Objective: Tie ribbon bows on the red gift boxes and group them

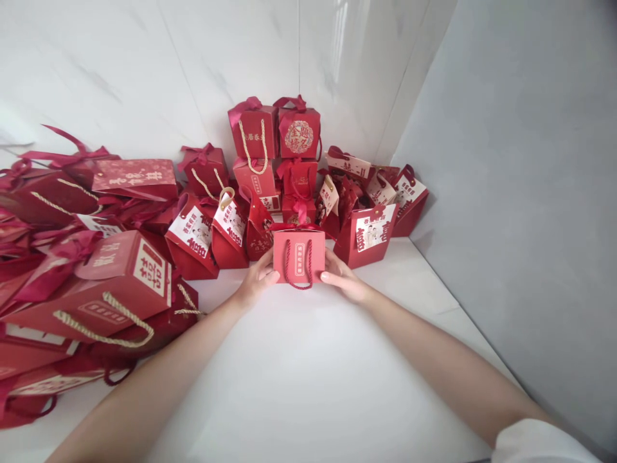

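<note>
Between my two hands is a small red gift box [280, 262] with a dark red rope handle on its front and a ribbon on top. My left hand [258, 281] grips its left side, thumb at the lower front corner. On the other side my right hand [344, 278] presses the box, its thumb also at the lower front corner. Right behind stand stacked red gift boxes, among them one with a round gold emblem [299, 137] and one with a cream rope handle [253, 128]. The fingers behind the held box are partly hidden.
Many red boxes are heaped at the left, the nearest being a large box with a cream rope handle [96, 292]. Tagged red bags [361, 257] stand at the right. A marbled wall [144, 77] rises behind, and a grey wall [520, 161] bounds the right.
</note>
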A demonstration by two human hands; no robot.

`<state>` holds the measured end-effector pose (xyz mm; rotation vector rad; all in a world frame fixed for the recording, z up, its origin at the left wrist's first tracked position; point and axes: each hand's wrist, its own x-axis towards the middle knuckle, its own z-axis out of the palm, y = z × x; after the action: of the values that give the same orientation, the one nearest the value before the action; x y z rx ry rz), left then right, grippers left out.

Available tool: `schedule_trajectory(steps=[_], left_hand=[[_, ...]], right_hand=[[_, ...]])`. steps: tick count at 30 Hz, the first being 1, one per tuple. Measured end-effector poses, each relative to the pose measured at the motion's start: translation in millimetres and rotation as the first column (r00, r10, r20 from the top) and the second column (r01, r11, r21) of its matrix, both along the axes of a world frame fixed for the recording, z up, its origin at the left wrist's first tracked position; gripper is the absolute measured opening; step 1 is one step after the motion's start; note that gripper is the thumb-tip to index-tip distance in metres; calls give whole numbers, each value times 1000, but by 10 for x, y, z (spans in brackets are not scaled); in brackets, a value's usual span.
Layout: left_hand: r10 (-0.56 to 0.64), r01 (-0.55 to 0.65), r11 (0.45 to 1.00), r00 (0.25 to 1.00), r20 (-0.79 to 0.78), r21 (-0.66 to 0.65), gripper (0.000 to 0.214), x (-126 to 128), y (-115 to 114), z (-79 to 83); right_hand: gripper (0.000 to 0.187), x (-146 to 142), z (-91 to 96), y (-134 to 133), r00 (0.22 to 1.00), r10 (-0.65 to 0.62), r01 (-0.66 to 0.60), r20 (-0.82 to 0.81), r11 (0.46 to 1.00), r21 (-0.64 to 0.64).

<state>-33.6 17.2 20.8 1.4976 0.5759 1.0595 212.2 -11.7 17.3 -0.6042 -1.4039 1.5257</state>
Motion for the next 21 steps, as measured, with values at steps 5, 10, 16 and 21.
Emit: schedule_trajectory(steps=[5, 10, 16, 21], left_hand=[[-9, 10, 1000, 999, 33, -30, 65, 44, -41, 85], [-7, 8, 999, 1000, 19, -43, 66, 27, -40, 64], [238, -254, 953, 965, -110, -165, 75, 80, -113, 58], [127, -129, 988, 991, -36, -82, 107, 192, -190, 52]], right_hand=[[79, 2, -2, -14, 999, -30, 30, 27, 999, 20], [85, -24, -28, -18, 994, -87, 84, 65, 995, 56], [109, -174, -57, -65, 840, -512, 457, 183, 847, 271], [84, -221, -22, -163, 653, -706, 543, 272, 688, 482]])
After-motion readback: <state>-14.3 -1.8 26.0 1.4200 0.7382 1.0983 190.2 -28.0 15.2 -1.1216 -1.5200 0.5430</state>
